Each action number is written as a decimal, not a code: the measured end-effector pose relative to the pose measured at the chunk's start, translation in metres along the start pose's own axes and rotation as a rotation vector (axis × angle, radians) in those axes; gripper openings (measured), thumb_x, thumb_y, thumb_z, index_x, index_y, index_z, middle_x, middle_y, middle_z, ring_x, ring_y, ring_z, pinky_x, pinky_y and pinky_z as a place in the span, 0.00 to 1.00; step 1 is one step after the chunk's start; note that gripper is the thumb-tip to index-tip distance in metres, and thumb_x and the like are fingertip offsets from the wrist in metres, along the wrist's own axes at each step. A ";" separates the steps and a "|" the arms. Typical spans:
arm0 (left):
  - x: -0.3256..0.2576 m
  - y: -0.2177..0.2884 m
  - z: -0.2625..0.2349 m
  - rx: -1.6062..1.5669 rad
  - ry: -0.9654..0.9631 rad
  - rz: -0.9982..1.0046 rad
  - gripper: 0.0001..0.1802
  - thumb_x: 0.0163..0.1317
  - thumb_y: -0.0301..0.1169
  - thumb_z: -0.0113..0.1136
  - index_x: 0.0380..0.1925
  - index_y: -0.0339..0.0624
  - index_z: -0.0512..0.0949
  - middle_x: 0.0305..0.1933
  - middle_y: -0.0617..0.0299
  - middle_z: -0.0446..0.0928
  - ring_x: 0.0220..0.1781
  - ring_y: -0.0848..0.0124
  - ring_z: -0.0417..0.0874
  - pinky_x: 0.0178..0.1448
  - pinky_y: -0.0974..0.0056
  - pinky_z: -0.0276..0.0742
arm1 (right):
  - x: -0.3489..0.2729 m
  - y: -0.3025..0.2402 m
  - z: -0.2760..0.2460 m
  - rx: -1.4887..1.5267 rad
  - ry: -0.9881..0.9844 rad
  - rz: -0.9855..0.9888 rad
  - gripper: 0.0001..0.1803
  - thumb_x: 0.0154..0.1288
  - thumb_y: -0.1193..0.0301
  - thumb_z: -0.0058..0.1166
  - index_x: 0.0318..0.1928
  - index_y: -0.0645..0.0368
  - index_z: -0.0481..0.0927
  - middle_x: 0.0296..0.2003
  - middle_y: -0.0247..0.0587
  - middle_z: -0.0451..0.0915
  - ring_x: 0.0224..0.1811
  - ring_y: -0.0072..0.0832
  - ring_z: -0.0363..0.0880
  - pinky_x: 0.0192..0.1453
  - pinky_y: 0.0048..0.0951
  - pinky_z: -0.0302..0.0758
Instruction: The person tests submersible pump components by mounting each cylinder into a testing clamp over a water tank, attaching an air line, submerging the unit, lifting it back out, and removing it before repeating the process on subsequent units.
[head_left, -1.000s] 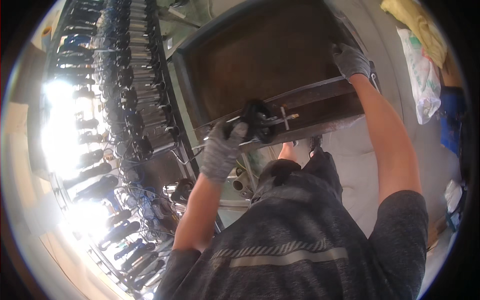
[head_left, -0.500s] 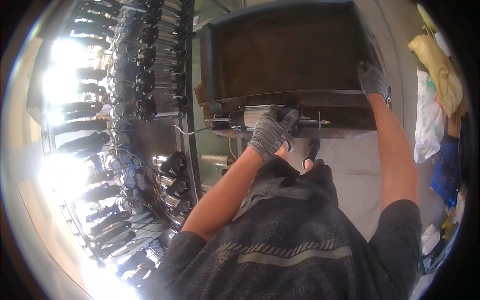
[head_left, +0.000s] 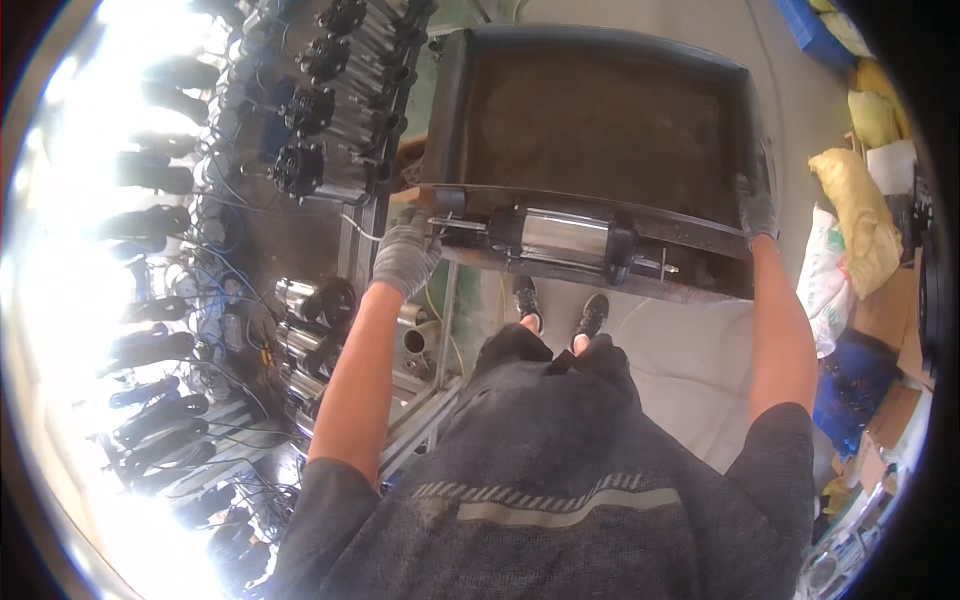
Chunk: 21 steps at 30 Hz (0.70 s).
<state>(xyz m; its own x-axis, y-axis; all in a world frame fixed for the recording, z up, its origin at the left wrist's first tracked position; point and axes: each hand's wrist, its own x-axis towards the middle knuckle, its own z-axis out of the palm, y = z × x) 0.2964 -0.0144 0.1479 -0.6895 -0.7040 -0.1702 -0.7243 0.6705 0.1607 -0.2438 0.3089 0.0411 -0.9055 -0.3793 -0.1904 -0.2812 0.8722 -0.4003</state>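
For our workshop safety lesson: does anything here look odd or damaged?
The dark metal tray has a blotchy brown floor, possibly rust; the silver-and-black cylinder at its front edge looks undamaged.

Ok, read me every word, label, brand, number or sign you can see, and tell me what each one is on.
No text is readable here.
White bag at the right: coloured marks, too small and blurred to read.
Shiny metal cylinder and dark tray: no lettering I can make out.
Dark shirt: a striped pattern and a pale band, no legible letters.
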 end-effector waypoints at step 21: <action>-0.027 -0.070 0.051 -0.351 -0.302 -0.015 0.17 0.64 0.38 0.68 0.50 0.43 0.81 0.53 0.49 0.81 0.49 0.48 0.86 0.52 0.45 0.81 | -0.227 -0.253 -0.002 -0.305 -0.154 -0.563 0.13 0.71 0.61 0.56 0.47 0.52 0.86 0.46 0.48 0.86 0.53 0.49 0.83 0.61 0.49 0.79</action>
<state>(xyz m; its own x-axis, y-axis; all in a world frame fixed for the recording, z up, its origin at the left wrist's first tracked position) 0.3653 -0.0306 0.0916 -0.6855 -0.5785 -0.4421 -0.7266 0.5045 0.4664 0.0319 0.1746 0.1877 -0.5443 -0.8233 -0.1613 -0.7966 0.5675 -0.2082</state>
